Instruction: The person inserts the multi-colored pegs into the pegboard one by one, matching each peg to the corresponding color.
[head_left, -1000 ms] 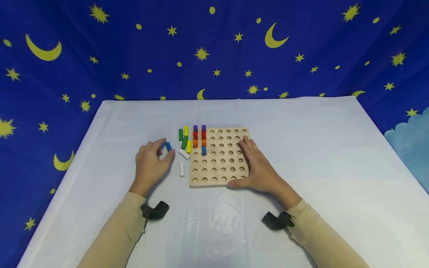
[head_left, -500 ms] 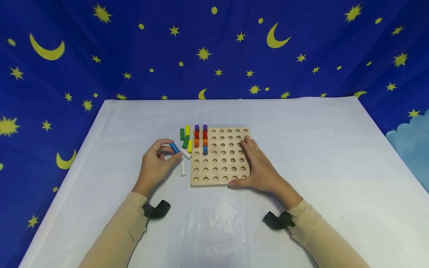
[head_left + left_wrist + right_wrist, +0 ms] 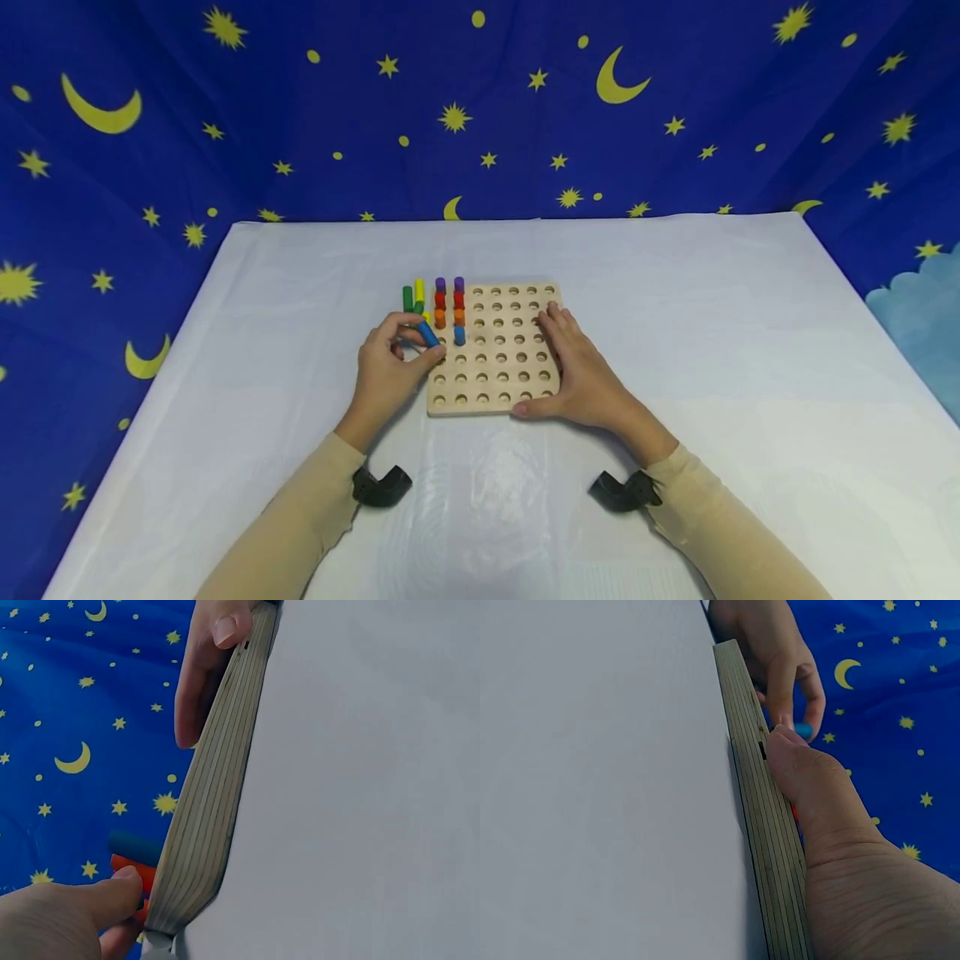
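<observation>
My left hand [image 3: 386, 371] pinches a blue peg [image 3: 427, 333] between thumb and fingers. The peg is tilted over the left edge of the wooden pegboard [image 3: 491, 408]; whether it touches a hole cannot be told. In the right wrist view the blue peg [image 3: 803, 730] shows by the fingertips. My right hand [image 3: 577, 379] holds the board's near right corner, its thumb [image 3: 810, 780] against the front edge. Upright in the board's two left columns stand purple pegs [image 3: 459, 285], red pegs [image 3: 459, 300], orange pegs [image 3: 459, 317] and one blue peg [image 3: 460, 336].
Loose green pegs [image 3: 408, 298] and yellow pegs [image 3: 419, 292] lie left of the board, partly behind my left hand. A white cloth [image 3: 675, 333] covers the table. A blue star-patterned curtain [image 3: 525, 117] hangs behind it.
My left hand has carried the blue peg rightward from beside the loose pegs to the board's left edge. It now hides the white pegs. The right hand and the board have stayed put.
</observation>
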`<state>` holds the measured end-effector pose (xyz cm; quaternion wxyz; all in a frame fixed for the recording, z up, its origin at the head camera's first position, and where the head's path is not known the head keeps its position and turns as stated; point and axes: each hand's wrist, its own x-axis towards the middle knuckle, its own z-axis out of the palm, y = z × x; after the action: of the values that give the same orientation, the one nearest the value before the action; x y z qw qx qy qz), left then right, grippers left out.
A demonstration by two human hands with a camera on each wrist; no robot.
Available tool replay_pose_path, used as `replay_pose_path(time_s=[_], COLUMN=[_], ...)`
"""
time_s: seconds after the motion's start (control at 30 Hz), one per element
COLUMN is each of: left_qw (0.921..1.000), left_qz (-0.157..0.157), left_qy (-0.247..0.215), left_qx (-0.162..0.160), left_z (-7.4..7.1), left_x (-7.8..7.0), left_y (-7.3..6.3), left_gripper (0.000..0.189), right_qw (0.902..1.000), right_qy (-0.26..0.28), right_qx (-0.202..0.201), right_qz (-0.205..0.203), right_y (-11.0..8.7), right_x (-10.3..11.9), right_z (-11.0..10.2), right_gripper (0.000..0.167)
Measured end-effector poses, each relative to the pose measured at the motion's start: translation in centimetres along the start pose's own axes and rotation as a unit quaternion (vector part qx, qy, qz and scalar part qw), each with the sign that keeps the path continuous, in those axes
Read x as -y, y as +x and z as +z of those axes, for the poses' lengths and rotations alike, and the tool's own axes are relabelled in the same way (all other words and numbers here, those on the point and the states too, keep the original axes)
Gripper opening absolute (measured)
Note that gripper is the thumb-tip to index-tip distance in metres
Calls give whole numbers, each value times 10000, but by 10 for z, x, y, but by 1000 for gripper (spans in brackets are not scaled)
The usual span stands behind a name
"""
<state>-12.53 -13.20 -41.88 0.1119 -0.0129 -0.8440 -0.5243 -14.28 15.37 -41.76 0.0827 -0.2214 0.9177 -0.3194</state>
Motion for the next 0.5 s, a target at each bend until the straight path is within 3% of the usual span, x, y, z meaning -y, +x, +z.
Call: replay_pose_path(time_s=[0.27,0.5], left_qw=[9993,9990], left_qz=[338,314], left_qy=[137,283], left_qx=[-67,-134], left_z=[9,15], left_x=[0,-3], left_y=[3,5], left_gripper=[34,31], right_qw=[10000,10000], right_qy=[4,14], right_qx=[-5,0], right_qz=[13,-6], right_y=[-1,0], right_x=[1,-1], right_z=[-1,2], right_gripper=[133,132])
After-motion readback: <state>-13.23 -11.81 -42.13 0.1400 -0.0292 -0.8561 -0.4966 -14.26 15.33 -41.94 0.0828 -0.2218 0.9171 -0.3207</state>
